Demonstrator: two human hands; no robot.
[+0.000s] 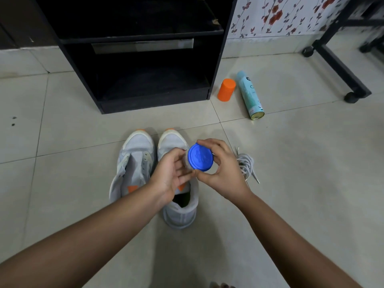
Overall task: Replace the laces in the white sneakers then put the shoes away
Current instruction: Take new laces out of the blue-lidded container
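My two white sneakers [135, 161] sit side by side on the smooth tile floor [291, 163], toes toward 12 o'clock, with no laces in them. The soft white laces [246, 163] lie in a loose pile at 3 o'clock, with bare floor past them. My right hand [224, 173] grips a blue round lid [200, 159] by its rim. My left hand [168, 175] curls beside it; I cannot tell what it holds. At 12 stands a black shelf [153, 102], and by its right edge an orange tube [226, 89] and a spray can [249, 96] lying down.
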